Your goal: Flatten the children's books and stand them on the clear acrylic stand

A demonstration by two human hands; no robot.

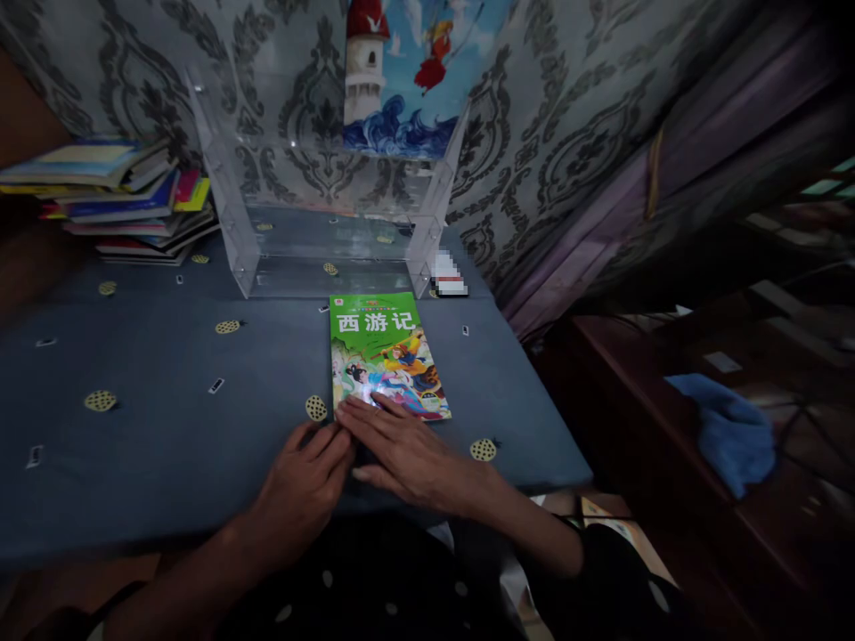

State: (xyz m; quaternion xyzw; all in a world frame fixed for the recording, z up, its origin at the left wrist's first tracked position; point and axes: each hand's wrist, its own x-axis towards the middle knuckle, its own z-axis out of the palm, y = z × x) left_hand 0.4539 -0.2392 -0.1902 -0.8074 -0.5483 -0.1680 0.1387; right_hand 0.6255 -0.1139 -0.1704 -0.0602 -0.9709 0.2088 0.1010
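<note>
Right grip (401, 450) lies flat-fingered across the near edge of a green book (376, 356), while the left grip (311, 476) is curled beside it at the book's near-left corner; whether it pinches anything I cannot tell. Just beyond both, white cover characters (376, 322) read 西游记. Farther off on the surface (166, 463) stand a clear rack (225, 209) and, leftward, stacked books (134, 205).

Glossy book cover (378, 352) before you
Your rack (231, 214) looks like smooth, clear plastic; your worktop (157, 347), matt cloth.
</note>
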